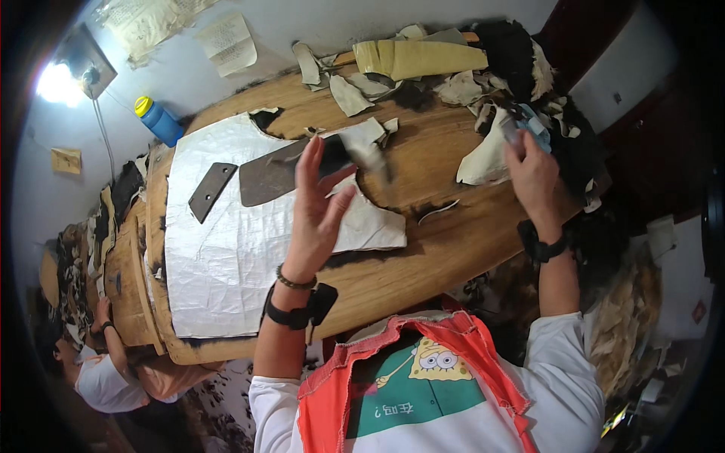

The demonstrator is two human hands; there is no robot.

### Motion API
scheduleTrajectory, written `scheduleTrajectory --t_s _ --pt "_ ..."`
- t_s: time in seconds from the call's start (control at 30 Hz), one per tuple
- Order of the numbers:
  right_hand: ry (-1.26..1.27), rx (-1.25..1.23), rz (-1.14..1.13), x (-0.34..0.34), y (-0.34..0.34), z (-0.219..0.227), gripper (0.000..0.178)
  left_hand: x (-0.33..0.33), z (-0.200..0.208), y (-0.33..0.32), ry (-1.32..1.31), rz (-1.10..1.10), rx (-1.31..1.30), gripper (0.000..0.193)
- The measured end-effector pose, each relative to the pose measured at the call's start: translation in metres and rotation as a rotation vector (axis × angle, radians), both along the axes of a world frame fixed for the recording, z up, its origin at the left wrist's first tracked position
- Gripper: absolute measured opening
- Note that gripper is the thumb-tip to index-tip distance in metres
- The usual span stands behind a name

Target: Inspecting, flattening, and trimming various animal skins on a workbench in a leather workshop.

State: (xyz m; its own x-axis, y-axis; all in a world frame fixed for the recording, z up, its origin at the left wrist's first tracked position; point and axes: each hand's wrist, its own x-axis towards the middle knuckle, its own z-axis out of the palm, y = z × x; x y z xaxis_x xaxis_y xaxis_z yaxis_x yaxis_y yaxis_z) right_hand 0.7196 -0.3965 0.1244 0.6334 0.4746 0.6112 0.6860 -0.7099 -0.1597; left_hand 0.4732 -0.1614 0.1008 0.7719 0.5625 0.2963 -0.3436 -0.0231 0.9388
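My left hand (319,208) is raised over the white hide panel (215,279), fingers spread and nothing gripped. Just right of its fingers, a pale scrap with a dark side (368,157) is smeared by motion and looks airborne. My right hand (535,177) is closed around a short grey tool (510,130) whose exact kind I cannot make out. Close by its fingers lies a larger cream hide scrap (485,160). On the panel rest a dark brown flat plate (264,180), partly behind my left hand, and a smaller dark plate with two holes (212,192).
Hide offcuts (350,95) and a yellowish curved piece (423,60) crowd the far edge of the wooden table (423,260). Dark fur (510,53) heaps at the right end. A blue bottle (158,122) stands far left. Another person (113,381) works at the lower left.
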Motion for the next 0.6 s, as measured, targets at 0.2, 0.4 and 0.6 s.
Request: scheduleTrajectory --t_s 0.2,0.4,0.6 --pt "0.561 -0.427 0.539 0.007 -0.008 -0.082 0.030 0.000 -0.087 -0.043 0.616 -0.026 0.698 0.096" --pt "0.534 -0.530 0.673 0.027 -0.012 -0.122 0.021 -0.002 -0.113 -0.086 0.982 -0.039 1.008 0.095" --pt "1.159 -0.721 0.825 0.062 -0.035 -0.049 0.019 -0.013 -0.116 -0.095 1.023 -0.067 1.037 0.084"
